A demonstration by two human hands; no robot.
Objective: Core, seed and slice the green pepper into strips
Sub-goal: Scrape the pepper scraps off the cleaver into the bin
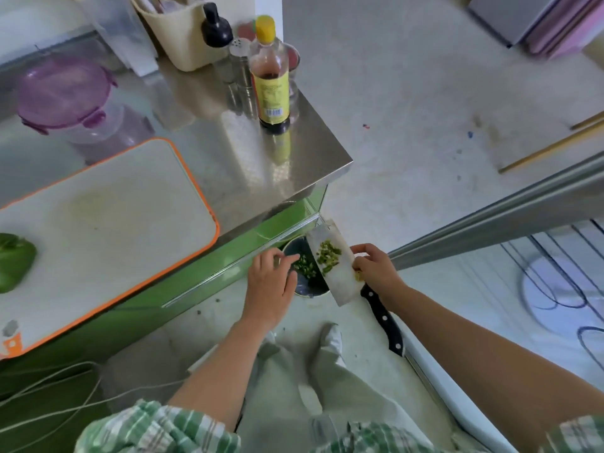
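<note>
A green pepper [13, 261] lies on the orange-rimmed white cutting board [108, 223] at the far left edge of view. Below the table's corner, my right hand [376, 268] holds a broad cleaver [333, 263] by the blade's back, its black handle pointing toward me. Green pepper scraps and seeds [328, 255] lie on the tilted blade. My left hand [271, 286] has its fingers spread at the blade's edge, over a dark round bin [305, 282] on the floor that holds more green scraps.
On the steel table [261, 165] stand a sauce bottle with a yellow cap [269, 73], a black-capped bottle [215, 27], a shaker [240, 57], a purple-lidded container [63, 93] and a beige basket [186, 34]. White cables [52, 384] trail on the floor at lower left.
</note>
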